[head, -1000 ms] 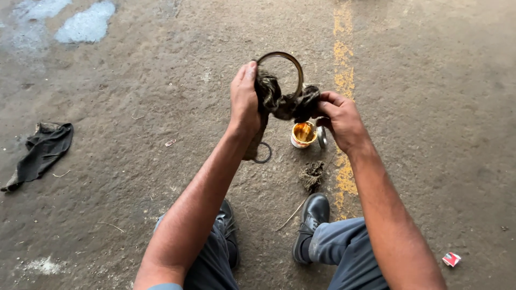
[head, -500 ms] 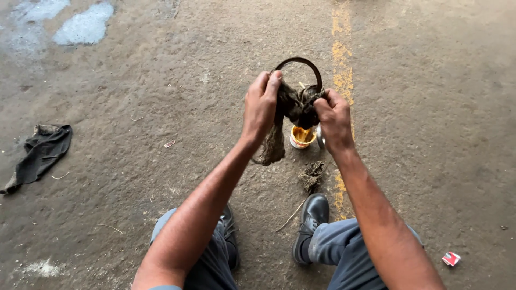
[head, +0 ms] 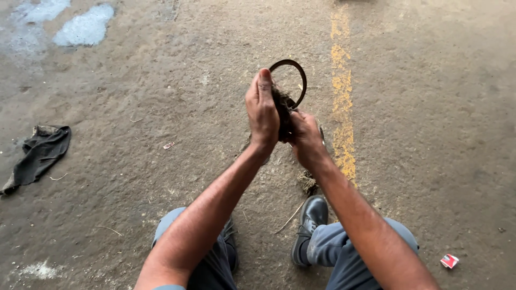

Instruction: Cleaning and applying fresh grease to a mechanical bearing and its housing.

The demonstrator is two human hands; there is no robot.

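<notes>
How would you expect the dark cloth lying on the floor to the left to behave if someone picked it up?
The dark cloth lies crumpled and flat with folds, so it would probably hang limp rather than hold a shape. It looks thin, so likely light for its size. It should not roll or tip, and on the rough concrete floor it would probably drag rather than slide if pushed.

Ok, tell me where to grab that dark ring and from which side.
Probably the bare upper arc of the dark ring, coming from above on the far side. That curve stands clear above the left hand and right hand, while its lower part is buried in the grimy rag both hands clasp.
</notes>
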